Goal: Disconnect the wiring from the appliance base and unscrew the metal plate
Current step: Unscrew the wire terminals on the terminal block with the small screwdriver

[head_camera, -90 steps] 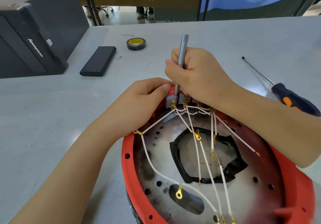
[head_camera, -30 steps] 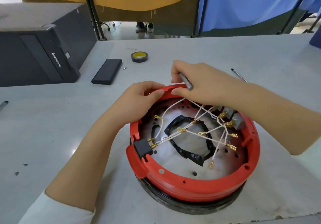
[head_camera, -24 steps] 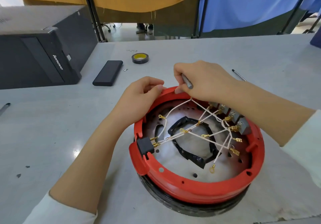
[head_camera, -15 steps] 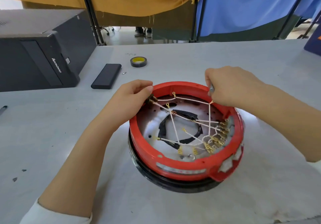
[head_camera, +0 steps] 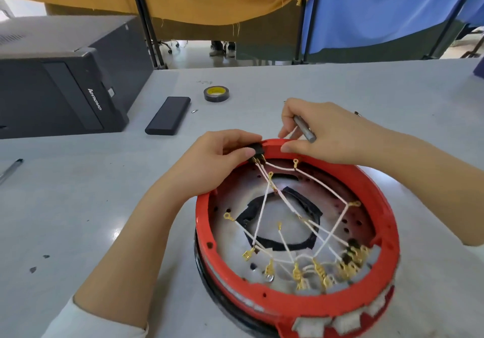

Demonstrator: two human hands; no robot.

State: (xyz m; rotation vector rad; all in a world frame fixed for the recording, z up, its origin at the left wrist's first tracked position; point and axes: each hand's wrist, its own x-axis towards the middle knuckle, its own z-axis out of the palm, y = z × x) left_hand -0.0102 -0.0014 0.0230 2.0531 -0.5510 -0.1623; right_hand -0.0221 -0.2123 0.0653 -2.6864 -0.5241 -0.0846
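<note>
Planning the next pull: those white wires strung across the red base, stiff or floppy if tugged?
Probably floppy: the white wires are thin and curve slackly across the red base. Likely light. The brass terminals cluster at the near rim, so a tug may snag or tangle them.

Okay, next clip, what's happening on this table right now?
A person is taking apart a round red plastic appliance base on a grey table. The left hand pinches a small black connector block at the base's far rim, where white wires with brass terminals end. The right hand grips a slim grey metal screwdriver while its fingers rest on the rim. Many wires remain strung across the inside.
</note>
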